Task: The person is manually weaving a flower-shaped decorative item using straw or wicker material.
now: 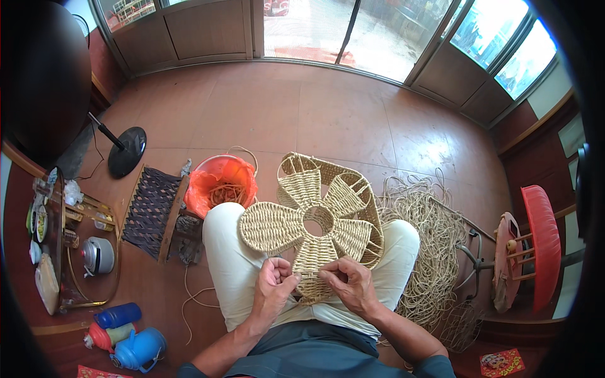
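Note:
Across my lap lies a flower-shaped woven piece [271,230] of pale straw cord, with a round hole at its centre. The left petal is fully woven. Some of the upper and right petals show bare frame loops at their tips. Behind it sits a rounded woven rim or basket wall [334,169]. My left hand [275,283] is closed at the left edge of the nearest petal, thumb and fingertips against the weave. Over the right side of that petal my right hand [350,283] is pinched; anything between its fingertips is too small to make out.
A large heap of loose cord [425,252] lies right of my legs, beside a red stool [542,246]. To the left are a red bag-lined bucket [220,173], a dark woven low seat [153,211], a kettle [98,255] and a blue jug [140,350]. A stand base [128,152] is farther left.

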A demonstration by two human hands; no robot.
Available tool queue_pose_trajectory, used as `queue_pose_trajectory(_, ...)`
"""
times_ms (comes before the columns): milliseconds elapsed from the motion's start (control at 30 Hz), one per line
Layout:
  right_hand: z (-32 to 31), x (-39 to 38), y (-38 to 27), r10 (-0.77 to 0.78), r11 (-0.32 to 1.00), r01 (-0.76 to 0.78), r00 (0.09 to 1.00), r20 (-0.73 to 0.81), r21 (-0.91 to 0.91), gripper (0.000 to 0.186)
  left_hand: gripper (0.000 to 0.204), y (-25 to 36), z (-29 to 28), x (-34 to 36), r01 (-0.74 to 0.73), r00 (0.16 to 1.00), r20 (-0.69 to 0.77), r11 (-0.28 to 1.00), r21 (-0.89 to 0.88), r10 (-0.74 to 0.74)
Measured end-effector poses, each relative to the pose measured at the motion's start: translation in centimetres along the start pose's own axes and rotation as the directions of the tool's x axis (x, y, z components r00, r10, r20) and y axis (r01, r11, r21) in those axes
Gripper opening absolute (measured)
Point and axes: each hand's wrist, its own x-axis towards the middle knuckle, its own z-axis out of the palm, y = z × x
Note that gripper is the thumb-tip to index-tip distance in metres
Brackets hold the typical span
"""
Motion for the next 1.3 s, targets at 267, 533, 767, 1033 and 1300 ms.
queue_pose_trajectory(267, 0.0, 0.1, 0.0, -0.016, 1.0, 0.016, 1.0, 0.004, -0.016, 0.014, 0.035, -0.6, 0.3, 0.7, -0.006, 1.0, 0.004, 0.998, 0.064, 0.006)
queue_pose_trajectory(533, -0.1, 0.0, 0.8, -0.053, 0.997, 0.051, 0.998, -0.027, -0.065, 0.014, 0.049, -0.9, -0.1, -0.5, -0.04, 0.999, 0.016, 0.997, -0.068, 0.041)
queue_pose_trajectory(767, -0.1, -0.2, 0.7, -0.049, 0.996, 0.049, 0.999, -0.002, -0.078, 0.009, 0.042, -0.9, -1.8, -1.5, 0.017, 0.997, -0.072, 0.988, -0.153, -0.028)
queue_pose_trajectory(1033, 0.3, 0.0, 0.5, -0.19, 0.959, 0.186, 0.982, 0.001, -0.214, 0.01, 0.042, -1.0, -1.6, -1.0, 0.006, 1.0, 0.012, 0.999, -0.037, -0.006)
queue_pose_trajectory(1300, 1.6, 0.8, 0.3, -0.349, 0.88, 0.351, 0.935, 0.068, -0.321, 0.011, 0.035, 1.1, -1.8, -0.6, -0.056, 0.984, 0.179, 0.967, 0.247, 0.011)
